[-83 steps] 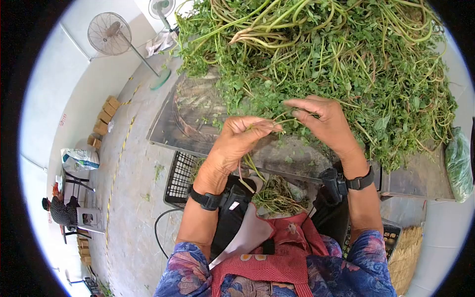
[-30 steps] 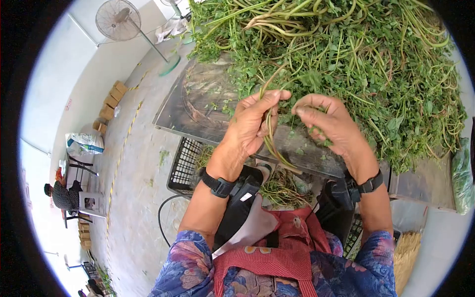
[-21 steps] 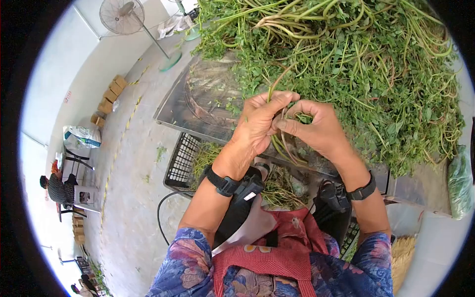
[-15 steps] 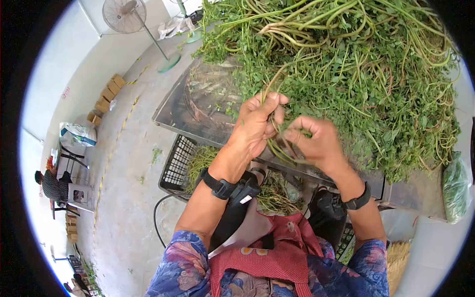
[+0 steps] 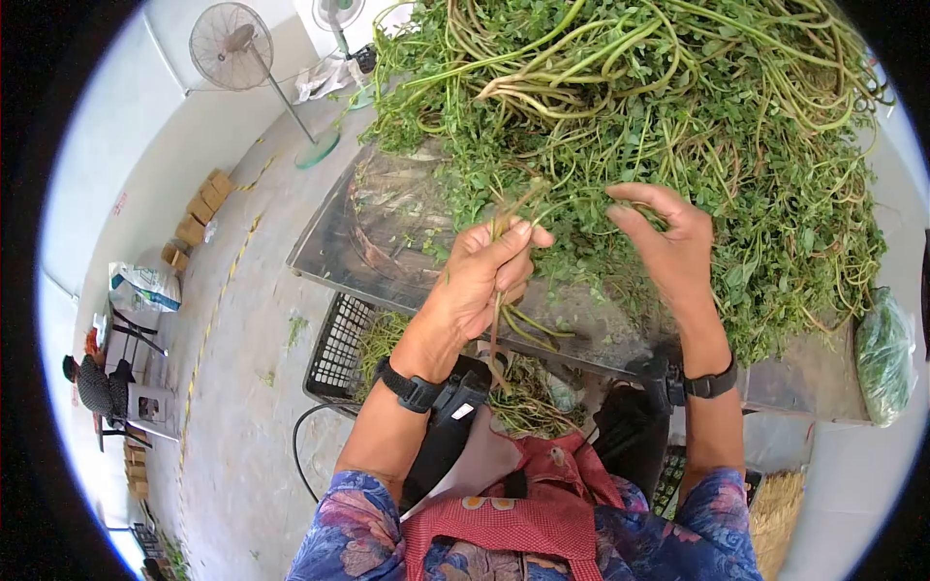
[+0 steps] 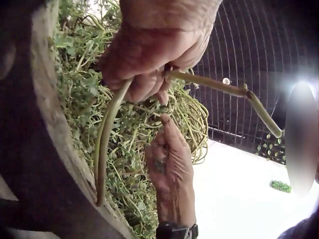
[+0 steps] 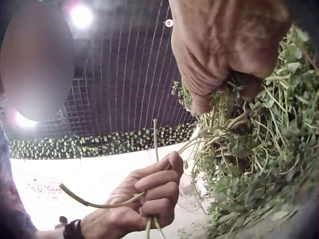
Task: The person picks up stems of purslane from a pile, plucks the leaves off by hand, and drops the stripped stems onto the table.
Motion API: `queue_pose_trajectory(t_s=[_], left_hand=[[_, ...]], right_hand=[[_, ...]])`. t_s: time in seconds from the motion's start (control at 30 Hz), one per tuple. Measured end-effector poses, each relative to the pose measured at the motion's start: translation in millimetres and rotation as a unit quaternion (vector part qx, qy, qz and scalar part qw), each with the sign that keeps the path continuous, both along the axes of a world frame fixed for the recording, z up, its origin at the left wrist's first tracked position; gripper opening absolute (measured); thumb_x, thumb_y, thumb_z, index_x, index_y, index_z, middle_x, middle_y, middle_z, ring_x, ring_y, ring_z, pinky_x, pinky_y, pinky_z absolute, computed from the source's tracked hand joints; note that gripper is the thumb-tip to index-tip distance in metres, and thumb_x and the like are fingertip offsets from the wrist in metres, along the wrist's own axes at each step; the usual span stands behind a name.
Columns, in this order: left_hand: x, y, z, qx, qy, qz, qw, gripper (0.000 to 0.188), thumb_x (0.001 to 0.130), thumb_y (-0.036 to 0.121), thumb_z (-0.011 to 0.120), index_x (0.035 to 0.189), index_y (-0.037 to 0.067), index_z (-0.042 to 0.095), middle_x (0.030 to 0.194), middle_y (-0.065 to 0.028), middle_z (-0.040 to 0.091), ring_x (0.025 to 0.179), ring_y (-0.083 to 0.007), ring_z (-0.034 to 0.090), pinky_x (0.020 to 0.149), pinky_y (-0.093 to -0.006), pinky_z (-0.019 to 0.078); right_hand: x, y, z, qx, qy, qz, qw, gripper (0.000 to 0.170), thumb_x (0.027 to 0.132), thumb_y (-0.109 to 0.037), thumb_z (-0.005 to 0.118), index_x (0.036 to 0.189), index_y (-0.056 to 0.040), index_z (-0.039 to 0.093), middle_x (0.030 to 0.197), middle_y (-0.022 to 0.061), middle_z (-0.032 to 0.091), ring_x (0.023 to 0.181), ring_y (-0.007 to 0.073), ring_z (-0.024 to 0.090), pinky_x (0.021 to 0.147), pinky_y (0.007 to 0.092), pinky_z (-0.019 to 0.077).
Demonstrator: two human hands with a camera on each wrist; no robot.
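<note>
My left hand grips a few thin green stems between thumb and curled fingers. They poke out above and below the fist; the left wrist view shows one bent stem sticking out sideways. To its right is my right hand, thumb and index finger apart in the head view. Small green leaves show inside its curled fingers in the right wrist view, mostly hidden by them. Both hands are over the near edge of a big heap of leafy greens, apart from each other.
The heap covers much of a dark worktable. Below its edge are a black crate with stems and a pile of stems. A plastic bag of greens hangs at right. A fan and a seated person are at left.
The hands worked close together around the stems 0.7 seconds ago. Now the right hand has drawn away to the right and upward, while the left still grips the stems.
</note>
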State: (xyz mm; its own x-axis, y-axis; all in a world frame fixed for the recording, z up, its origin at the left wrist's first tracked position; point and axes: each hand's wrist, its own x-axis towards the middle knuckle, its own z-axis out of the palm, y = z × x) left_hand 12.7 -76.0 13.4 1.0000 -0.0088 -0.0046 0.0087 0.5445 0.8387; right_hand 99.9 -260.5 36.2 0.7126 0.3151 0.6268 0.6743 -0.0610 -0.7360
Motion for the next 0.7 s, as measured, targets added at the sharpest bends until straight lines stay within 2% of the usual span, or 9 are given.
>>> queue_pose_trajectory(t_s=[0.07, 0.17, 0.3, 0.37, 0.53, 0.57, 0.6, 0.67, 0.7], left_hand=[[-0.2, -2.7, 0.3, 0.029, 0.000, 0.001, 1.000, 0.023, 0.092, 0.021, 0.052, 0.089, 0.001, 0.061, 0.045, 0.0066, 0.034, 0.038, -0.0025, 0.027, 0.037, -0.0190, 0.0206], [-0.4, -2.9, 0.5, 0.034, -0.014, -0.009, 0.999, 0.023, 0.091, 0.021, 0.053, 0.089, 0.000, 0.061, 0.044, 0.0064, 0.034, 0.038, -0.0026, 0.027, 0.037, -0.0191, 0.0203], [-2.4, -0.7, 0.0, 0.026, -0.011, -0.018, 0.999, 0.022, 0.091, 0.019, 0.053, 0.088, -0.001, 0.061, 0.045, 0.0066, 0.034, 0.038, -0.0024, 0.027, 0.037, -0.0191, 0.0201], [-2.3, -2.6, 4.3, 0.047, -0.008, 0.008, 0.999, 0.021, 0.090, 0.020, 0.055, 0.088, 0.000, 0.062, 0.046, 0.0070, 0.036, 0.039, -0.0021, 0.028, 0.039, -0.0187, 0.0221], [-3.6, -3.5, 14.2, 0.003, -0.014, -0.005, 1.000, 0.020, 0.090, 0.019, 0.055, 0.086, 0.000, 0.061, 0.045, 0.0068, 0.035, 0.038, -0.0021, 0.028, 0.037, -0.0189, 0.0210], [-4.9, 1.6, 17.1, -0.030, -0.025, -0.027, 0.999, 0.020, 0.090, 0.019, 0.055, 0.086, 0.000, 0.061, 0.045, 0.0067, 0.035, 0.038, -0.0023, 0.028, 0.036, -0.0191, 0.0206], [-9.4, 6.2, 19.2, -0.030, -0.026, -0.027, 0.999, 0.020, 0.090, 0.019, 0.055, 0.086, 0.000, 0.061, 0.045, 0.0067, 0.035, 0.038, -0.0023, 0.028, 0.036, -0.0191, 0.0206], [-19.4, 17.3, 21.8, -0.072, -0.036, -0.012, 0.997, 0.021, 0.092, 0.019, 0.051, 0.083, 0.002, 0.059, 0.044, 0.0075, 0.031, 0.038, -0.0024, 0.026, 0.035, -0.0194, 0.0192], [-18.7, 24.2, 22.4, -0.082, -0.035, -0.027, 0.996, 0.023, 0.095, 0.019, 0.045, 0.085, 0.002, 0.056, 0.043, 0.0069, 0.030, 0.037, -0.0037, 0.025, 0.034, -0.0198, 0.0205]], right_hand=[[-0.4, 3.1, 2.7, -0.023, -0.039, -0.013, 0.999, 0.018, 0.075, -0.010, 0.069, 0.090, -0.0004, 0.066, 0.082, 0.0063, 0.066, 0.070, 0.0156, 0.059, 0.067, 0.0266, 0.0453], [-0.5, 5.3, 3.7, -0.154, -0.040, 0.001, 0.987, 0.021, 0.075, -0.011, 0.069, 0.095, -0.0052, 0.067, 0.079, 0.0089, 0.064, 0.072, 0.0162, 0.059, 0.066, 0.0272, 0.0445], [-0.8, 6.6, 0.5, -0.201, -0.038, -0.001, 0.979, 0.018, 0.076, -0.010, 0.068, 0.092, -0.0024, 0.067, 0.077, 0.0091, 0.064, 0.071, 0.0166, 0.059, 0.064, 0.0274, 0.0447], [3.6, 10.9, -6.1, -0.120, -0.118, -0.010, 0.986, 0.014, 0.074, -0.010, 0.067, 0.085, -0.0012, 0.065, 0.072, 0.0127, 0.061, 0.060, 0.0238, 0.057, 0.056, 0.0312, 0.0438], [8.0, 28.7, -2.3, -0.029, -0.092, -0.089, 0.991, 0.014, 0.074, -0.010, 0.065, 0.082, 0.0013, 0.065, 0.071, 0.0120, 0.064, 0.059, 0.0201, 0.060, 0.055, 0.0296, 0.0456], [18.1, 23.2, 2.0, 0.044, 0.043, -0.106, 0.992, 0.014, 0.075, -0.011, 0.065, 0.083, 0.0007, 0.064, 0.073, 0.0100, 0.064, 0.059, 0.0181, 0.060, 0.053, 0.0284, 0.0458], [26.5, 14.9, 7.5, 0.117, 0.177, -0.122, 0.970, 0.014, 0.076, -0.012, 0.065, 0.084, 0.0002, 0.064, 0.075, 0.0080, 0.064, 0.059, 0.0160, 0.060, 0.052, 0.0271, 0.0460], [35.7, -14.3, 29.2, 0.325, 0.311, -0.030, 0.892, 0.014, 0.078, -0.013, 0.064, 0.087, -0.0027, 0.061, 0.080, 0.0059, 0.063, 0.058, 0.0120, 0.058, 0.049, 0.0227, 0.0467], [40.9, -25.6, 22.5, 0.325, 0.312, -0.031, 0.892, 0.014, 0.078, -0.013, 0.064, 0.087, -0.0027, 0.061, 0.080, 0.0059, 0.063, 0.058, 0.0120, 0.058, 0.049, 0.0227, 0.0467]])
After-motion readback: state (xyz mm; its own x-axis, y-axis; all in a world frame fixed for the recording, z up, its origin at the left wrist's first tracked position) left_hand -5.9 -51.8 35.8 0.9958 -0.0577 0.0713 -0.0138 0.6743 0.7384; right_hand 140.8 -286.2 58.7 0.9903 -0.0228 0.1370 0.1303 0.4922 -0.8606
